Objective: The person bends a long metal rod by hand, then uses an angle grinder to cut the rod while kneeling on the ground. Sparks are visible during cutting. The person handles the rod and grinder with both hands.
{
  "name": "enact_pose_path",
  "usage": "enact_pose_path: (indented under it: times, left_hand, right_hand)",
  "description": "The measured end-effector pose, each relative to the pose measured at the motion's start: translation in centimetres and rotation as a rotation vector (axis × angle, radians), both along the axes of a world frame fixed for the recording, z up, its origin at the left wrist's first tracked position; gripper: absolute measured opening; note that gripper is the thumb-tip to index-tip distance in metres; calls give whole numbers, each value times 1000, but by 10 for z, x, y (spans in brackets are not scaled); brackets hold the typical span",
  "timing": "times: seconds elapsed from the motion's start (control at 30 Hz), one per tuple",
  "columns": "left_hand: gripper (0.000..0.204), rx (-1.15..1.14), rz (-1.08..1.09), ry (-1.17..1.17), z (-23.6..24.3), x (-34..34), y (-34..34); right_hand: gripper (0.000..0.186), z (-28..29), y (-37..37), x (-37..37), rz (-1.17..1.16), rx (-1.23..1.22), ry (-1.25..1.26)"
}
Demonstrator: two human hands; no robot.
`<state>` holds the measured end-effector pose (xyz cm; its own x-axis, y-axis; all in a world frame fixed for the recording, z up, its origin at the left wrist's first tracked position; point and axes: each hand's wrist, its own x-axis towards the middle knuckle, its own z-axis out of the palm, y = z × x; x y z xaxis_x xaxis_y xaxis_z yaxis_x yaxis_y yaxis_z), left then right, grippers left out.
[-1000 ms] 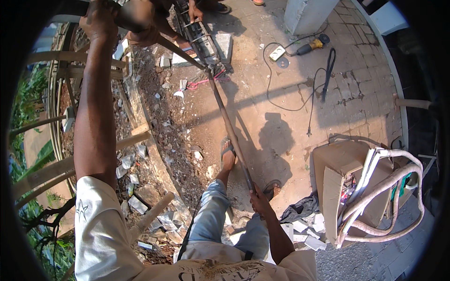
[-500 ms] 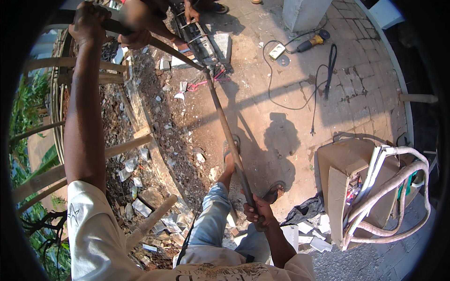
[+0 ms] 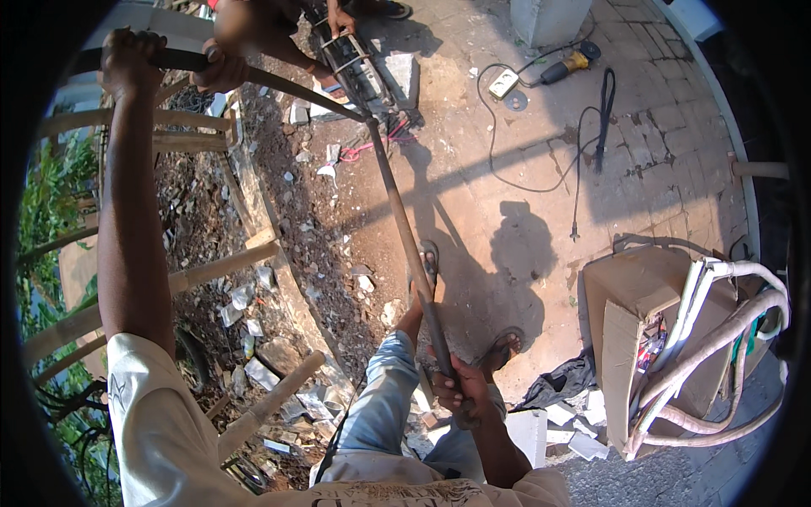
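Two long metal bars meet near a small metal frame point(image 3: 359, 72) at the top, like the handles of one large cutter; the jaws are too small to make out. My left hand point(image 3: 131, 63), arm stretched to the upper left, is wrapped round the dark left handle point(image 3: 287, 82). Another hand point(image 3: 221, 69) grips that handle beside mine; whose it is I cannot tell. Near my legs, my right hand point(image 3: 463, 384) closes round the lower end of the brown right handle point(image 3: 397, 207). A co-worker's hand point(image 3: 341, 22) holds the frame, which rests by a grey block point(image 3: 400, 78).
Rubble and wooden poles point(image 3: 274, 406) lie to the left. An angle grinder point(image 3: 568, 64), a white socket strip point(image 3: 503, 83) and a black cable point(image 3: 605, 118) are on the paving. A cardboard box point(image 3: 621, 346) with coiled pipes point(image 3: 718, 338) stands right, near broken tiles point(image 3: 583, 422).
My left hand and the other hand have moved left and slightly down with the left handle, which now lies flatter. My right hand keeps its grip on the right handle, nearly in place.
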<state>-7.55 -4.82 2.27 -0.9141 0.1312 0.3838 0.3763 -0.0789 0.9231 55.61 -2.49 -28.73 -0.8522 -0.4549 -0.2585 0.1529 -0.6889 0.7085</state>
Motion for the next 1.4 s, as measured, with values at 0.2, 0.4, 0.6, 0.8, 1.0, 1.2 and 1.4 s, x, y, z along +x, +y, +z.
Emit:
enact_pose_path:
  times: [0.2,0.4,0.6,0.8,1.0,1.2,1.4]
  left_hand:
    - [25,95,18,-69,0,26,26]
    - [32,32,-29,20,-11,56,59]
    - [29,17,-31,68,-16,81,71]
    - [32,-38,116,288,-46,114,85]
    - [38,-33,-190,187,-37,76,46]
    - [23,-106,-186,179,-27,57,43]
    - [22,-56,53,281,-37,125,64]
  right_hand:
    - [38,23,7,2,365,635,-58]
    - [84,41,17,30,168,906,82]
    - [73,35,-3,57,-366,681,29]
    - [35,5,-46,64,-656,753,-277]
    - [32,-8,-52,52,-626,1841,-177]
    - [44,1,-42,29,-1084,1850,-101]
    - [17,-30,-2,18,-1374,1961,344]
